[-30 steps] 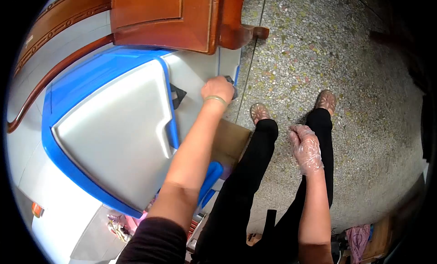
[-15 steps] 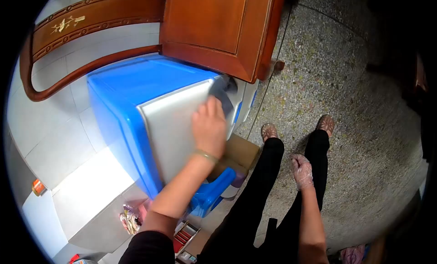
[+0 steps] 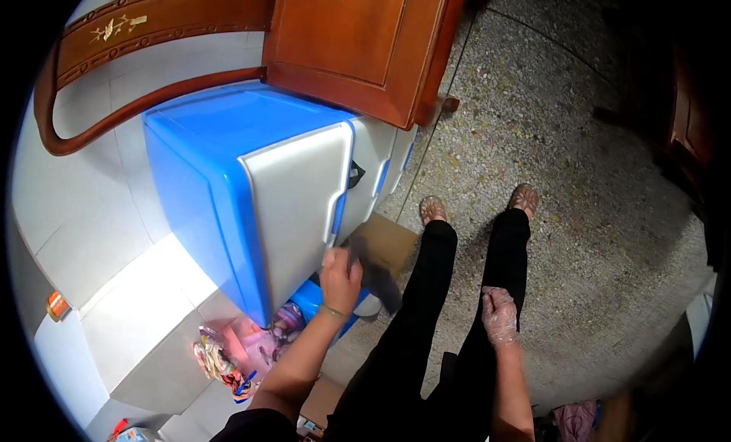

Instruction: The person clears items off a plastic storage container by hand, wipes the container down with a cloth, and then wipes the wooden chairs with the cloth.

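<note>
Left hand (image 3: 340,285), which is bare, has its fingers closed on a dark cloth-like piece (image 3: 375,274), hanging out beside the thumb. This piece is in the air, near a corner of the white panel (image 3: 298,187) of the blue cabinet (image 3: 198,202), and in the view it passes before the cardboard box (image 3: 397,242). The right hand (image 3: 499,315), in a transparent plastic glove (image 3: 504,332), is over the black trousers (image 3: 509,263); its fingers are bent inward, but I cannot tell if they hold something.

For carrying such a soft piece well, I would judge that the grip should be firm and the movement calm, so the loose end does not catch on the box's edge or the panel's blue handle (image 3: 339,215). The gloved hand is better kept apart.

Blur makes the piece's material and exact shape hard to read. Another dark bit (image 3: 356,174) shows beside the panel, mostly hidden. The blue plastic object (image 3: 307,297) is partly covered, and the wooden chair (image 3: 350,42) is cut off at the top.
</note>
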